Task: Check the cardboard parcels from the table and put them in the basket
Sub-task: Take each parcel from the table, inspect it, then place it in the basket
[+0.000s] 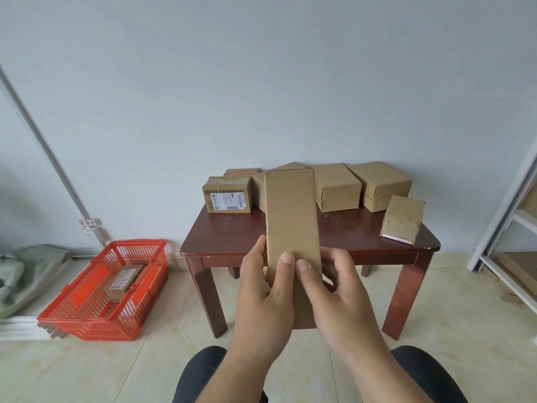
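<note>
A long, flat brown cardboard parcel [292, 228] stands up tall in front of the person, plain and a bit rough, with sharp straight edges. Both hands grasp its lower part. The left hand [266, 289] curls round the left edge with its thumb pressed on the front. The right hand [328, 286] wraps round the right edge, thumb on the front too, and the two thumbs sit just beside each other.

Past the hands is a dark red-brown wooden surface [334, 242], smooth and shiny, with square legs. Six more cardboard parcels show on it: one boxy parcel with a white label [227, 195] to the upper left of the hands, a small one [241, 171] behind it, one partly hidden behind the held parcel [258, 187], two plain boxes [337, 187] [379, 184] to the upper right, and a flat tilted one [402, 219] nearest the right edge.

Far left of the hands, on the pale tile floor, sits a red plastic basket [87, 324] made of thin bars. One small labelled parcel [125, 282] lies inside it
</note>
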`<state>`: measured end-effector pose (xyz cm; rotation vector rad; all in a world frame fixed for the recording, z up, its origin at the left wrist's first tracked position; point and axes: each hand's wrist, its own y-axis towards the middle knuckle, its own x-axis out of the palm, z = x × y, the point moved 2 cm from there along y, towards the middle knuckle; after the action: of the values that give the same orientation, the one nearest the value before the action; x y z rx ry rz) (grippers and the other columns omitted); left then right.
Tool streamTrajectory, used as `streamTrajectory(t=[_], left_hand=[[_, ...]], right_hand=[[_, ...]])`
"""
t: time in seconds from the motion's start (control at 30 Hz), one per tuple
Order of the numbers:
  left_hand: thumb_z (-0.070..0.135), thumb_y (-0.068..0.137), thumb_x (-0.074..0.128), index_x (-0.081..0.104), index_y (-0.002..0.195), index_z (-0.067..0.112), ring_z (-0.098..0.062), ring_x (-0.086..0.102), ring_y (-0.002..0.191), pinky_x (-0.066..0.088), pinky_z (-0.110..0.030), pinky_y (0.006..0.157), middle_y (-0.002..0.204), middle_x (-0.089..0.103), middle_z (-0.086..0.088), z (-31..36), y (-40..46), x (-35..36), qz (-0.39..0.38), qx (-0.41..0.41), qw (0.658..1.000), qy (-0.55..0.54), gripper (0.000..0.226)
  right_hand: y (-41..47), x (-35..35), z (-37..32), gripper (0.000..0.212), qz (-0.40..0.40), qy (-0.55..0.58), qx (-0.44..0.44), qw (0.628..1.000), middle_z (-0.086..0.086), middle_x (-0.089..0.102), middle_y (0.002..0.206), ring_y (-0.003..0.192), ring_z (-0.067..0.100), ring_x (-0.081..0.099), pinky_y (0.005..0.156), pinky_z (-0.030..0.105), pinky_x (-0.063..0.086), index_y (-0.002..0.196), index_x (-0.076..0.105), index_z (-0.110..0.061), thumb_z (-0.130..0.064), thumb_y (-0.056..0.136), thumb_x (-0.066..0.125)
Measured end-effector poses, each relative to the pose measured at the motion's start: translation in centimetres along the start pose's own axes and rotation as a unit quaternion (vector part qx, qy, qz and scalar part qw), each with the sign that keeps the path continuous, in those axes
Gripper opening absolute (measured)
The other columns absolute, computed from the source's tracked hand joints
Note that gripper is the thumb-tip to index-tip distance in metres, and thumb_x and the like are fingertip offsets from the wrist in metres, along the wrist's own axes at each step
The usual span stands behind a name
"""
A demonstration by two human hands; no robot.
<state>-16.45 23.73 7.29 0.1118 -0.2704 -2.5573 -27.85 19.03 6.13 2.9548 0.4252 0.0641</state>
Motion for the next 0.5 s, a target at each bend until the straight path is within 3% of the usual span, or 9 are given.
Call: streamTrajectory(t=[0.13,0.2,0.27,0.33,0.5], left_hand=[[0.054,0.101,0.056,0.050,0.146,0.043,-0.006,0.060,0.130,0.054,-0.038,0.105,0.138,0.058,0.022,-0.5,-0.9,0.1,0.008,0.030,0.999,0.029,0.046],[0.057,0.099,0.059,0.049,0.145,0.045,-0.009,0.058,0.133,0.053,-0.040,0.106,0.138,0.058,0.023,-0.6,-1.1,0.3,0.011,0.027,0.999,0.034,0.049],[0.056,0.100,0.060,0.049,0.145,0.042,-0.007,0.063,0.127,0.055,-0.035,0.102,0.139,0.062,0.016,-0.6,-0.8,0.2,0.009,0.010,1.000,0.021,0.048],[0.049,0.100,0.060,0.047,0.145,0.033,0.002,0.067,0.116,0.056,-0.022,0.090,0.137,0.064,0.013,-0.4,-0.4,0.1,0.006,-0.005,1.000,0.010,0.050],[0.036,0.103,0.058,0.053,0.135,0.024,0.008,0.070,0.093,0.051,-0.009,0.069,0.110,0.072,0.013,0.4,-0.3,0.1,0.000,-0.021,1.000,-0.002,0.035]], right_hand=[[0.6,-0.5,-0.6,0.049,0.021,-0.025,-0.002,0.999,-0.022,0.075,0.110,0.097,-0.008,0.070,0.070,0.011,0.052,0.120,0.064,-0.044,-0.067,0.077,0.062],[0.8,-0.6,-0.8,0.054,0.016,-0.044,-0.002,0.999,-0.024,0.074,0.112,0.102,-0.008,0.068,0.078,0.016,0.052,0.127,0.063,-0.050,-0.072,0.078,0.058],[0.7,-0.5,-0.7,0.059,0.014,-0.052,-0.004,0.999,-0.021,0.072,0.120,0.109,-0.007,0.066,0.086,0.023,0.053,0.131,0.064,-0.048,-0.073,0.079,0.058],[0.6,-0.4,-0.6,0.062,0.013,-0.053,-0.008,0.998,-0.020,0.069,0.126,0.113,-0.006,0.064,0.088,0.023,0.054,0.134,0.064,-0.044,-0.073,0.079,0.058],[0.3,-0.3,-0.5,0.061,0.017,-0.035,0.000,0.999,-0.018,0.068,0.127,0.113,0.001,0.068,0.085,0.023,0.057,0.131,0.067,-0.042,-0.071,0.078,0.064]])
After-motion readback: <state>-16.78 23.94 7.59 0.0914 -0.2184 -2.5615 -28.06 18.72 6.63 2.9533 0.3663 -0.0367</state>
